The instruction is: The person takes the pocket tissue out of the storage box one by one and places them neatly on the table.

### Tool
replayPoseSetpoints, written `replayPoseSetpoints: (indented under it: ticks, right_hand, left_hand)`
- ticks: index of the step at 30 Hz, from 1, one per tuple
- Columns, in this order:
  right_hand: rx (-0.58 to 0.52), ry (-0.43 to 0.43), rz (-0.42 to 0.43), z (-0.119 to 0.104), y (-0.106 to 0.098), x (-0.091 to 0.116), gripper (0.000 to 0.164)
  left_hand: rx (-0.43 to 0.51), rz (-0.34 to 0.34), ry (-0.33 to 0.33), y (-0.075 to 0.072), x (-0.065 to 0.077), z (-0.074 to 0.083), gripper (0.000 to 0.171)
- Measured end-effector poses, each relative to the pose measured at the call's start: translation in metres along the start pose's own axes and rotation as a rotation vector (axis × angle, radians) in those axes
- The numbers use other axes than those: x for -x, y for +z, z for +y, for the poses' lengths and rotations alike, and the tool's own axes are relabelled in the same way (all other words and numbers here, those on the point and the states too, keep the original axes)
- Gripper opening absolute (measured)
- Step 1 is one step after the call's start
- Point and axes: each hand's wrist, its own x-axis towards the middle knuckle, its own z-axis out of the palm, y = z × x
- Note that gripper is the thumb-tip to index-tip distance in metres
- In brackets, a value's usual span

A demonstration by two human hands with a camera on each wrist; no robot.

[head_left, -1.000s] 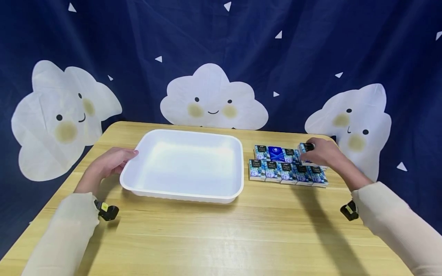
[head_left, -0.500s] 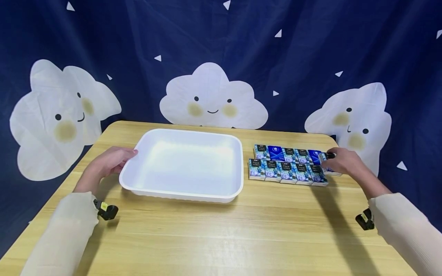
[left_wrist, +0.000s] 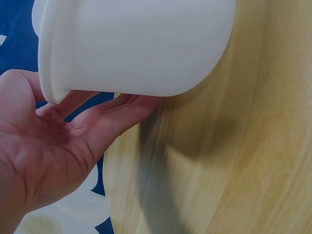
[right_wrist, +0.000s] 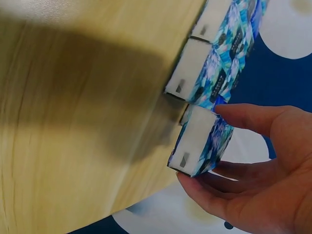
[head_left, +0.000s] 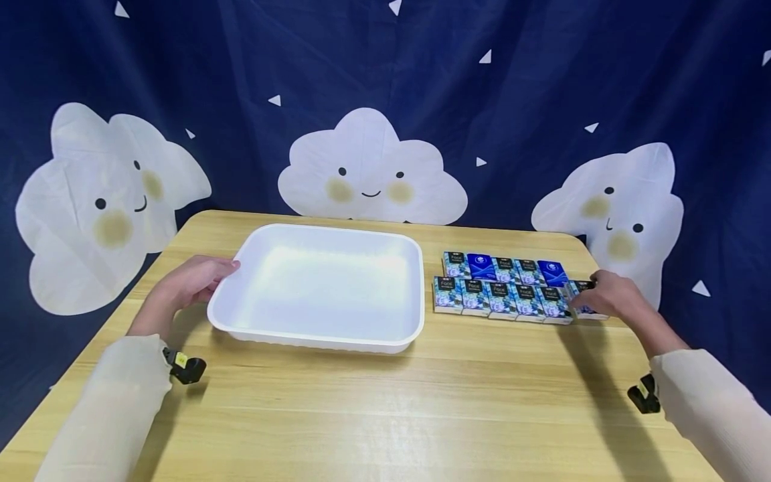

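A white plastic tray [head_left: 325, 288] stands on the left half of the table. My left hand [head_left: 195, 281] grips its left rim, thumb over the edge and fingers reaching underneath, as the left wrist view shows of the tray wall [left_wrist: 146, 44]. On the right, my right hand [head_left: 617, 294] pinches a small floral pocket tissue pack [right_wrist: 192, 139] between thumb and fingers. That pack sits at the right end of the front row of tissue packs [head_left: 500, 300], close beside the last one. Behind them lies a back row, mostly floral, with two plain blue packs [head_left: 480, 266].
The wooden table [head_left: 361, 408] extends toward me in front of the tray and packs. Its rounded far right corner lies near the right hand. A dark blue curtain [head_left: 241, 67] with white clouds hangs behind the table.
My right hand has moved right and toward me with its tissue pack, from above the back row to the front row's right end. A blue pack it covered now shows. The left hand stays put.
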Motion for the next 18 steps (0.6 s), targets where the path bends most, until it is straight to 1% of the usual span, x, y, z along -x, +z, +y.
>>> replayPoseSetpoints:
  ticks: [7, 18]
  right_hand:
    - [-0.004, -0.009, -0.017, 0.0010, 0.0043, -0.0021, 0.095]
    - [-0.014, 0.032, -0.051, -0.0004, 0.0062, -0.0037, 0.097]
  left_hand:
    - [0.014, 0.003, 0.005, -0.0005, -0.0006, -0.0008, 0.070]
    - [0.008, 0.006, -0.005, 0.0004, 0.0010, 0.0005, 0.070]
